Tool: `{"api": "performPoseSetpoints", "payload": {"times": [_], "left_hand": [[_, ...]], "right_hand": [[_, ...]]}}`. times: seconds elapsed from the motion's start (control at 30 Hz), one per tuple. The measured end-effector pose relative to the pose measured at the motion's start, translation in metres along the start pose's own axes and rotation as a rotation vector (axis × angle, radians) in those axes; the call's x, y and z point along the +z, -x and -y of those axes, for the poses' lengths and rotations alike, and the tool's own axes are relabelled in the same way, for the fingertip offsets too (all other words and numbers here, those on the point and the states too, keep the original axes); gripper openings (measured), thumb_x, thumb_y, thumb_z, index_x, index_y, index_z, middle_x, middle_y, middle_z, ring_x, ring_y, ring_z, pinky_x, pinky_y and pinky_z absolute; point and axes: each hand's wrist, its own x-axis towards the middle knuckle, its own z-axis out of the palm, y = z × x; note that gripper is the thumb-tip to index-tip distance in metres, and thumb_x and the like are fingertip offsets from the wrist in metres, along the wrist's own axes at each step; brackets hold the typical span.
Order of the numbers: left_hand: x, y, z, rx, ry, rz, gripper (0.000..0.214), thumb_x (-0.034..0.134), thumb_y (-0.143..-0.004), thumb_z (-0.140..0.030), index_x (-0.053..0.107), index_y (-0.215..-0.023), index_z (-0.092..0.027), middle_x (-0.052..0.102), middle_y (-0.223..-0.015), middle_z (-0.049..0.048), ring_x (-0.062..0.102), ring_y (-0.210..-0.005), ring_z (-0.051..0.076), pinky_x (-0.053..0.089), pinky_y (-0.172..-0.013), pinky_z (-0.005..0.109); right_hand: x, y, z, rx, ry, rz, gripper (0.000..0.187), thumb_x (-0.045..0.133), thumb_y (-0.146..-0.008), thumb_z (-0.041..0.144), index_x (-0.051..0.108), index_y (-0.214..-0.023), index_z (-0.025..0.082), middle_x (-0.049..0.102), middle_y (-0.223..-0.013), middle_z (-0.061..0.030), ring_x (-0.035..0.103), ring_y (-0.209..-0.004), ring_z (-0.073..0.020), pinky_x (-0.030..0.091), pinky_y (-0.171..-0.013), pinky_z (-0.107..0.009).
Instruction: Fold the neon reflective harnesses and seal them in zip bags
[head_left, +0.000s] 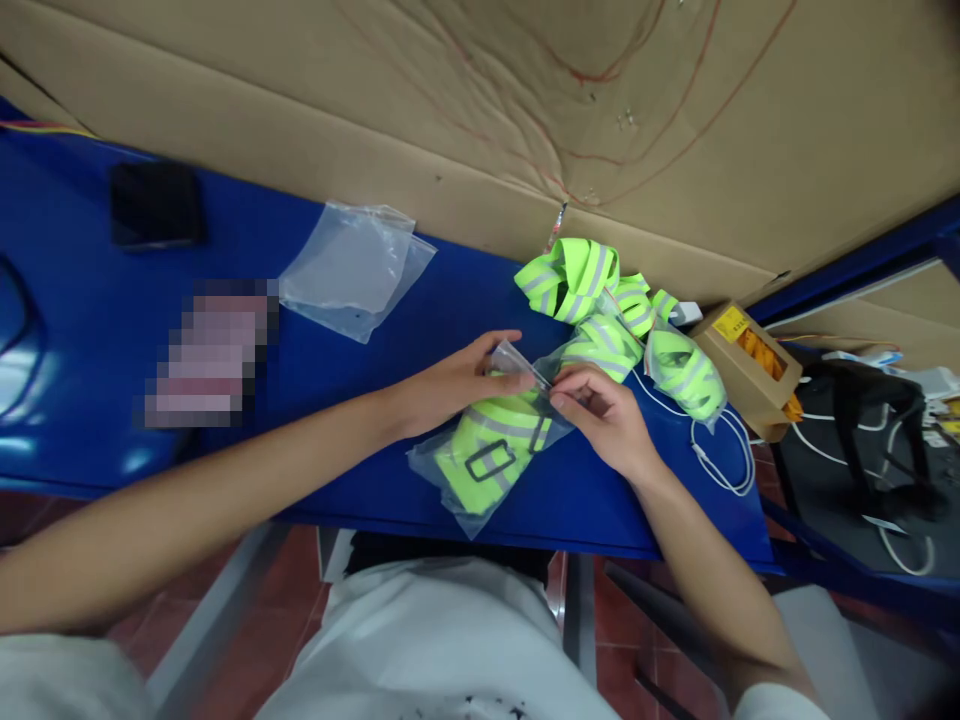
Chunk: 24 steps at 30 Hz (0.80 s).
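Note:
A clear zip bag (pixel 471 508) lies near the front edge of the blue table, with a folded neon-yellow reflective strap (pixel 480 470) and its black buckle inside. My left hand (pixel 469 385) grips the bag's top edge between thumb and fingers. Close beside it, my right hand (pixel 600 410) pinches the same edge at its other end. Just beyond my hands sits a pile of loose yellow reflective straps (pixel 577 280) with grey stripes. Another bagged strap (pixel 686 375) lies to the right of that pile.
Clear plastic bags (pixel 349 265) lie at the back left, by a blurred-out flat object (pixel 206 355) and a black box (pixel 155 205). At right are a white cable (pixel 731 470) and a cardboard box (pixel 750 370) with orange contents. A cardboard panel (pixel 300 130) borders the back.

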Motion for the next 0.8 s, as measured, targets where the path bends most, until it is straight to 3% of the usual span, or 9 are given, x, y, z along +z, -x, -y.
{"api": "performPoseSetpoints", "payload": {"times": [0.07, 0.13, 0.27, 0.37, 0.5, 0.8], "left_hand": [[-0.002, 0.0, 0.005, -0.049, 0.041, 0.017, 0.093, 0.093, -0.069, -0.032, 0.046, -0.149, -0.024, 0.069, -0.132, 0.0124, 0.066, -0.123, 0.03, 0.049, -0.109, 0.047], [-0.004, 0.001, 0.007, 0.004, 0.065, 0.025, 0.089, 0.093, -0.069, -0.026, 0.049, -0.147, -0.026, 0.07, -0.132, 0.0106, 0.068, -0.119, 0.027, 0.052, -0.104, 0.042], [-0.006, 0.003, 0.006, 0.002, 0.03, -0.018, 0.081, 0.093, -0.07, -0.031, 0.056, -0.142, -0.025, 0.074, -0.123, 0.0079, 0.071, -0.106, 0.023, 0.056, -0.092, 0.035], [-0.007, 0.004, 0.005, -0.086, 0.003, -0.033, 0.067, 0.092, -0.07, -0.039, 0.068, -0.13, -0.022, 0.078, -0.112, 0.006, 0.073, -0.1, 0.023, 0.058, -0.088, 0.033], [-0.008, 0.004, 0.007, -0.173, 0.051, 0.035, 0.041, 0.086, -0.077, -0.047, 0.077, -0.106, -0.019, 0.079, -0.102, 0.0061, 0.074, -0.091, 0.022, 0.059, -0.081, 0.03], [-0.01, 0.002, 0.008, -0.117, -0.035, -0.048, 0.016, 0.083, -0.081, -0.035, 0.077, -0.087, -0.021, 0.072, -0.077, -0.0019, 0.065, -0.068, 0.011, 0.05, -0.062, 0.018]], "right_hand": [[0.003, 0.0, -0.003, 0.091, -0.054, 0.034, 0.024, 0.074, -0.093, 0.039, 0.065, -0.108, 0.023, 0.065, -0.099, -0.0037, 0.065, -0.088, -0.0145, 0.054, -0.078, -0.028], [0.005, 0.0, -0.005, 0.166, -0.087, 0.044, 0.031, 0.075, -0.091, 0.041, 0.063, -0.113, 0.023, 0.066, -0.094, -0.0019, 0.065, -0.082, -0.0129, 0.054, -0.073, -0.025], [0.006, 0.002, -0.008, 0.253, -0.152, 0.066, 0.03, 0.074, -0.091, 0.045, 0.064, -0.102, 0.019, 0.062, -0.076, 0.0024, 0.055, -0.053, -0.0067, 0.045, -0.046, -0.019], [0.003, 0.007, -0.012, 0.307, -0.155, 0.117, 0.029, 0.07, -0.094, 0.047, 0.065, -0.095, 0.018, 0.059, -0.065, 0.0041, 0.051, -0.044, -0.0067, 0.041, -0.038, -0.019], [0.0, 0.011, -0.011, 0.216, -0.023, 0.051, 0.027, 0.07, -0.096, 0.038, 0.063, -0.079, 0.018, 0.056, -0.057, 0.0044, 0.05, -0.045, -0.0057, 0.039, -0.042, -0.018], [-0.002, 0.009, -0.01, 0.145, 0.009, 0.048, 0.018, 0.072, -0.094, 0.029, 0.064, -0.081, 0.019, 0.063, -0.062, 0.0032, 0.056, -0.048, -0.0066, 0.043, -0.044, -0.019]]}}
